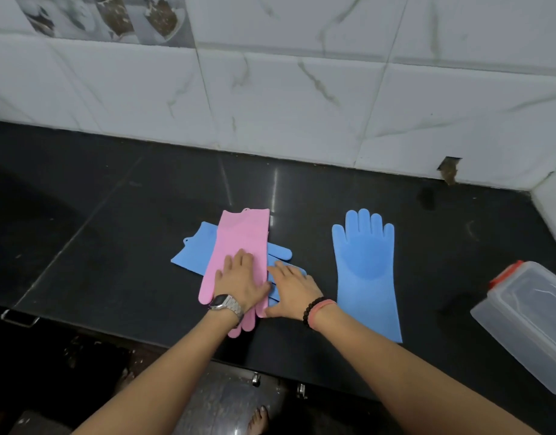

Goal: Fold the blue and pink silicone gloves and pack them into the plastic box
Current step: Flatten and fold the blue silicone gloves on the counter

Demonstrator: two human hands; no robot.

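Black polished countertop point(113, 215) below marbled wall tiles. The pink glove point(239, 243), lying across a blue glove point(193, 251), is pressed flat by the left hand point(242, 277) and right hand point(294, 285), fingers spread, gripping nothing. Soft, floppy, probably tacky silicone; cuff judged the best hold. A second blue glove point(366, 271) and the plastic box point(527, 321) lie right.

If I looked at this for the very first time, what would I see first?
Probably the pink glove in the middle of the black counter, lying across a blue glove, with the left hand flat on it and the right hand beside it. To the right another blue glove lies spread flat, fingers toward the tiled wall. The clear plastic box sits at the far right edge.
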